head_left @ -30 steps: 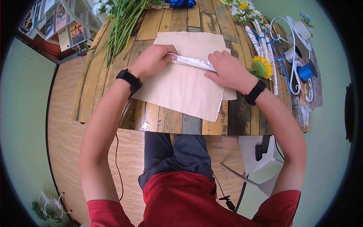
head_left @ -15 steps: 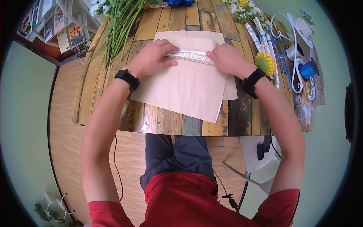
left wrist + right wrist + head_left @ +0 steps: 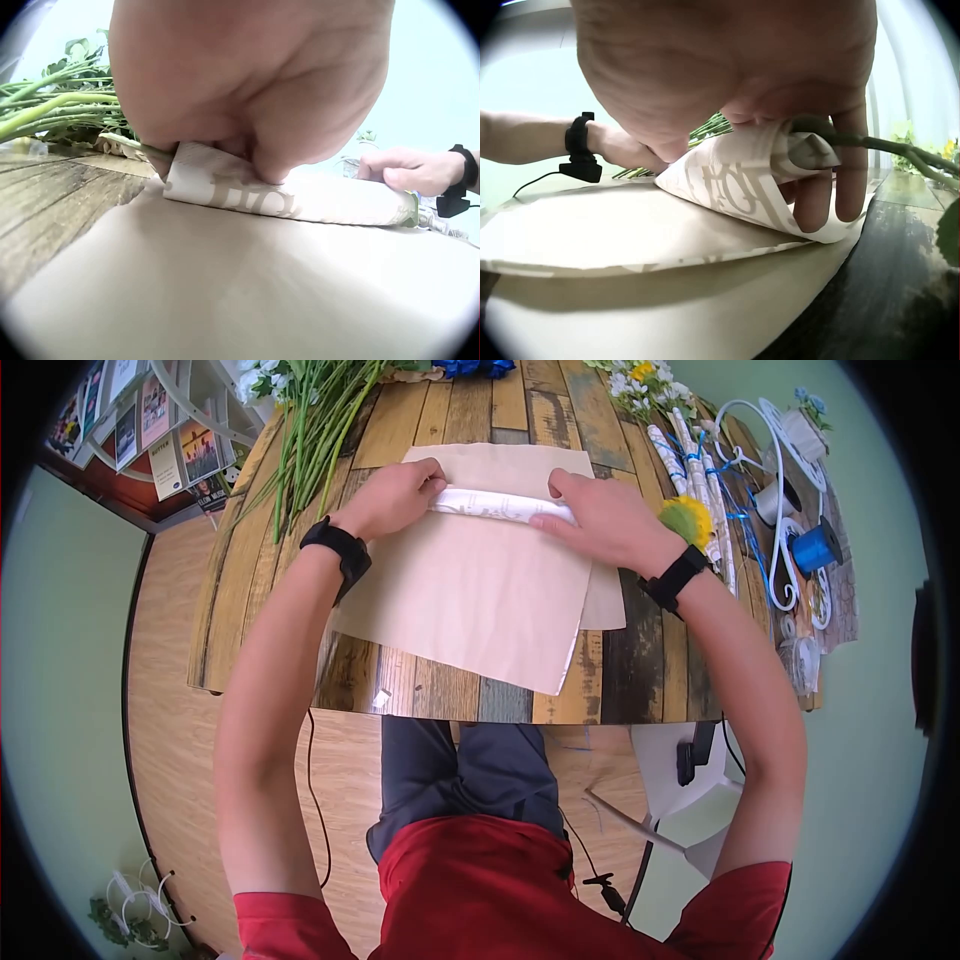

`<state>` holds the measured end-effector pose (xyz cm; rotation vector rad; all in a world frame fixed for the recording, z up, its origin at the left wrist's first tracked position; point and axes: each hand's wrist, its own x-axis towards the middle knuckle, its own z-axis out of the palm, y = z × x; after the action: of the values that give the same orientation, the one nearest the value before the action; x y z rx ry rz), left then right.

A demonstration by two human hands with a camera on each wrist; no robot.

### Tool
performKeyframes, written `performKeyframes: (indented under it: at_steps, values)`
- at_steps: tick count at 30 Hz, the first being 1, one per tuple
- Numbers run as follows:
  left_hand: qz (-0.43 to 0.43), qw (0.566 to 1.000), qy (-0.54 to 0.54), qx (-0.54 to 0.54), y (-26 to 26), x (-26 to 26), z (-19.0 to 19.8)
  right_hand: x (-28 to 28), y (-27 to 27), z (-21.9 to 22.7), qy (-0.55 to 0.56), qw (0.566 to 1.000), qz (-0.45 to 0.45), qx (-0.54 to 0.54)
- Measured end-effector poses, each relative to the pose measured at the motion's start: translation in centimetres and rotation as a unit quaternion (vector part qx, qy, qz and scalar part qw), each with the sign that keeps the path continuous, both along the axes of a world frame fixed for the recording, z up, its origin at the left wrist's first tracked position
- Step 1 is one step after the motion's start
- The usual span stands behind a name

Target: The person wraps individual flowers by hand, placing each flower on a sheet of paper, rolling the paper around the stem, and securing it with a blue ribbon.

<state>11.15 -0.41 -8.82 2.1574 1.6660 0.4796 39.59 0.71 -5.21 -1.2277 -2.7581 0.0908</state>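
Cream wrapping paper (image 3: 470,590) with print on its other side lies on the wooden table, its far part wound into a white printed roll (image 3: 490,505). My left hand (image 3: 395,498) pinches the roll's left end, thumb and fingertips at the paper in the left wrist view. At the other end my right hand (image 3: 615,522) holds the roll, fingers curled round its open end in the right wrist view. A green stem (image 3: 889,144) runs out of that end. Just right of my right hand is a sunflower (image 3: 690,520).
Long green stems (image 3: 305,455) lie at the back left. On the right are white flowers (image 3: 640,395), paper-wrapped bundles (image 3: 690,455) tied with blue ribbon, a blue ribbon spool (image 3: 815,547) and a curly white metal stand (image 3: 780,580). A second cream sheet (image 3: 606,600) shows beneath the first.
The roll has turned under my fingers: large lettering faced up half a second ago, and a different, paler stretch of print shows now. The sheet's near corner has slid slightly toward me.
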Motion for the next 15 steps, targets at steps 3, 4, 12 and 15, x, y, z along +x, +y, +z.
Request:
performKeyframes:
  at_steps: [3,4,12,15]
  values:
    - [0.022,1.0,0.022,-0.003,0.5,-0.1,-0.2,0.2,0.1,-0.1,-0.031,0.999,0.032,-0.014]
    - [0.027,0.999,0.03,0.0,0.5,-0.1,-0.3,0.3,0.5,-0.9,-0.034,0.999,0.024,-0.02]
    - [-0.1,0.982,-0.015,0.159,-1.7,0.6,0.1,0.5,1.6,-3.2,0.001,0.996,-0.051,-0.07]
    - [-0.106,0.986,-0.023,0.125,-1.4,0.6,0.0,0.3,1.7,-4.0,-0.018,0.997,-0.056,-0.057]
